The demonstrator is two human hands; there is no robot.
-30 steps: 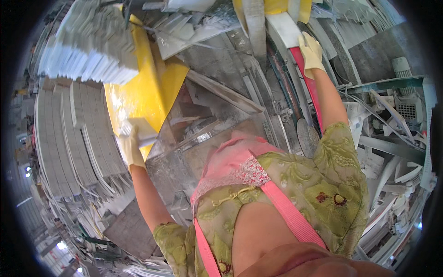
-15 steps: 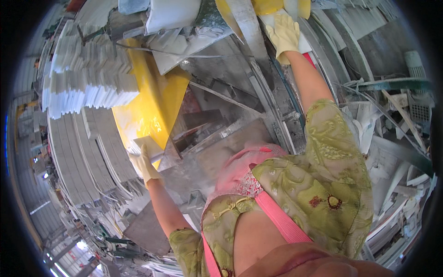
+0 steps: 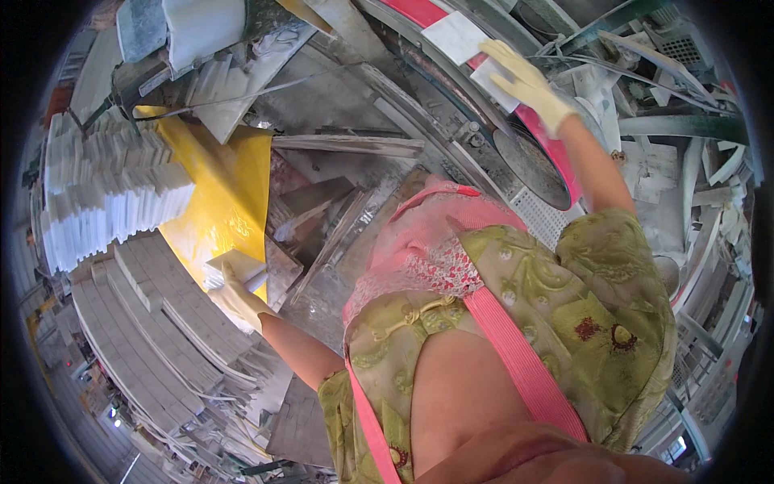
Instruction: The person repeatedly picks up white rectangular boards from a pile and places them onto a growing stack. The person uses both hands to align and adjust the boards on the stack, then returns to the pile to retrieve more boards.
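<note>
My left hand [image 3: 240, 297], in a cream rubber glove, is closed round the edge of a small stack of white stone tiles [image 3: 235, 264]. The stack is at the lower end of a shiny yellow sheet [image 3: 211, 206]. Up on the right, my gloved right hand [image 3: 526, 82] has its fingers stretched out over a white tile [image 3: 493, 85], touching it. That tile lies on a red conveyor belt [image 3: 556, 149]. Just ahead of it on the belt is a second, grey-veined white tile [image 3: 456, 38].
Rows of white tiles [image 3: 105, 194] stand stacked at the left, above grey stone strips [image 3: 145, 323]. Wooden boards [image 3: 347, 145] and offcuts fill the gap between the yellow sheet and the belt's metal frame. A perforated metal plate [image 3: 538, 216] is near my body.
My view has swung right, so more of the red belt and its tiles shows. My right hand has shifted nearer along the belt. The left hand still grips tiles by the yellow sheet.
</note>
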